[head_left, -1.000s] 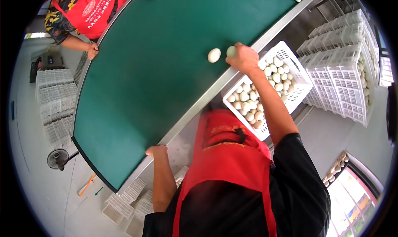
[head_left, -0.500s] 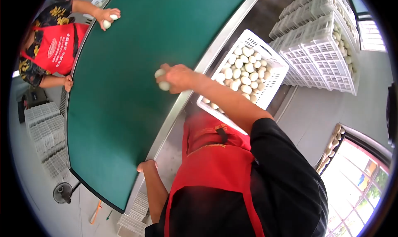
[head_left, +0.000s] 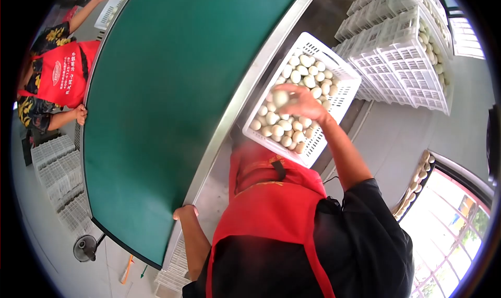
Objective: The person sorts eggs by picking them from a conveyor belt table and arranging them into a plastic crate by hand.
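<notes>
My right hand (head_left: pixel 301 103) is over a white basket (head_left: pixel 342 110) filled with several pale eggs (head_left: pixel 287 126). Its fingers are closed around an egg (head_left: pixel 280 98), and motion blurs them slightly. Whether a second egg is in that hand is hard to tell. My left hand (head_left: pixel 186 212) rests on the metal rim (head_left: pixel 209 165) of the green belt (head_left: pixel 162 89), its fingers wrapped over the edge. The basket stands beside the belt, against my red apron.
Across the belt, a person in a red apron (head_left: pixel 62 74) holds the far rim and raises eggs over another basket (head_left: pixel 109 11). Stacked white crates (head_left: pixel 396 53) stand at right, more crates (head_left: pixel 60 167) at left. A fan (head_left: pixel 85 248) is at lower left.
My right hand has gone from the belt, where it gripped two eggs, to above the basket. The other person's hand has moved off the belt with eggs to the far basket.
</notes>
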The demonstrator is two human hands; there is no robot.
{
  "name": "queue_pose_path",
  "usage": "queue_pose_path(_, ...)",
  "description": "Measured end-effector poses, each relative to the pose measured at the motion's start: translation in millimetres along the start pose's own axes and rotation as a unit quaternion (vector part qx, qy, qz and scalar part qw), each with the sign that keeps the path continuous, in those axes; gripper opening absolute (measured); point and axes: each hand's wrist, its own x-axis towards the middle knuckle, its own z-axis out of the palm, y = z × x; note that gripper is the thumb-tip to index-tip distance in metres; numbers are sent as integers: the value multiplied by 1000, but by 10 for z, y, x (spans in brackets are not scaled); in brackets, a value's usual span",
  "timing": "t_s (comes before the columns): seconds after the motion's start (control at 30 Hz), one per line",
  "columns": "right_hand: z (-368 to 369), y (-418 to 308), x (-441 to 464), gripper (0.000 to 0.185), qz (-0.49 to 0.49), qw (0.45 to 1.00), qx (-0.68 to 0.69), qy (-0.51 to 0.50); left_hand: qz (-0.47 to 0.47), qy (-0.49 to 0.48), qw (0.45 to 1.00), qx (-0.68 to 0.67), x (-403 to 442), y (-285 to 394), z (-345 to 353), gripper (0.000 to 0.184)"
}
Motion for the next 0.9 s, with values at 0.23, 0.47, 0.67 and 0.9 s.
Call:
queue_pose_path(0.23,-1436,1408,238,69,83,869,-320,368,-9,-26,999,-43,-1026,85,-646,45)
queue_pose_path(0.47,-1758,1792,324,73,185,803,-420,379,-6,-41,998,50,-1213,124,-779,46)
queue_pose_path(0.67,-1677,1954,206,50,148,768,-450,431,-53,-22,998,-15,-908,149,-631,49)
queue_pose_path(0.9,-1080,2278,-32,26,144,801,-476,333,-6,-37,999,-31,-806,64,-594,50)
